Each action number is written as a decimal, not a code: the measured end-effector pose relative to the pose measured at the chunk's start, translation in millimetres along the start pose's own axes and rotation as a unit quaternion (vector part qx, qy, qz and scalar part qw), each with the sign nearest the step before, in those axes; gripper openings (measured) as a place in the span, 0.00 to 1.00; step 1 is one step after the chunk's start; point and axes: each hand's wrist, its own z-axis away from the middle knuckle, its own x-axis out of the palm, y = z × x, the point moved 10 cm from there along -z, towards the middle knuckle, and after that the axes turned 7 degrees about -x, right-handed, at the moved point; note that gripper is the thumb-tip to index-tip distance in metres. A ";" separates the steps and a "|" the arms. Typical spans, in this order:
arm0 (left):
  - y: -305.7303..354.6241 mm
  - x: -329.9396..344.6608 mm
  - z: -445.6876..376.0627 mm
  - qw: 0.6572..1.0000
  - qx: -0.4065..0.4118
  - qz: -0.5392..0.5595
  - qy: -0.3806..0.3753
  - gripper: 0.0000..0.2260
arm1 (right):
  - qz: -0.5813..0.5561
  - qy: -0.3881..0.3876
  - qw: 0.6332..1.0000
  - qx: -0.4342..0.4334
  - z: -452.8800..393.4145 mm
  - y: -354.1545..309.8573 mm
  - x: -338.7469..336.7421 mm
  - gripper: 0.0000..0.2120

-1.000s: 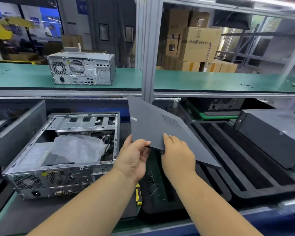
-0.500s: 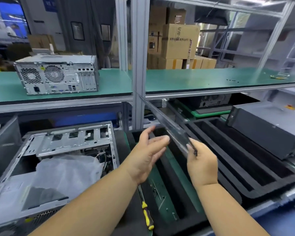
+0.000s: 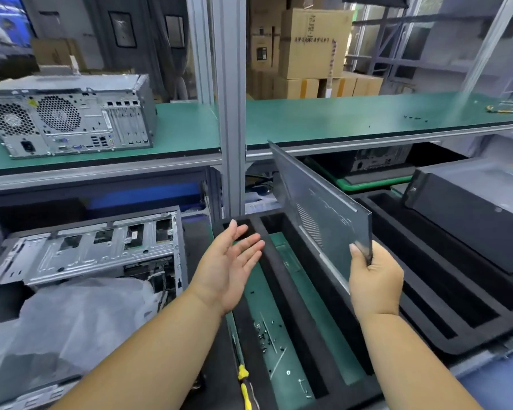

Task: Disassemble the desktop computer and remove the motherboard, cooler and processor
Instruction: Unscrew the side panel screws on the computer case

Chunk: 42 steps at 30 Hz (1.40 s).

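Head view. Panel [image 3: 323, 214] pinched at its near corner by right hand [image 3: 375, 279], on edge, tilted over foam tray [image 3: 302, 279]. Left hand [image 3: 231, 261] released, palm up, just left of tray. Open case [image 3: 101, 247] farther left, board inside hidden under plastic sheet [image 3: 80, 318]. Risk: one-corner grip (panel long, top-heavy) could twist loose, drop onto loose screws [image 3: 264, 332] below.

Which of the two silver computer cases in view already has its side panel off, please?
The lower computer case left of the left hand is open, its drive cage and cables exposed. The upper case on the green shelf remains closed.
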 end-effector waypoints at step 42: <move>-53.4 -23.2 -55.2 0.984 0.073 0.071 0.143 0.26 | -0.071 -0.018 0.969 0.234 -62.3 209.3 59.2 0.01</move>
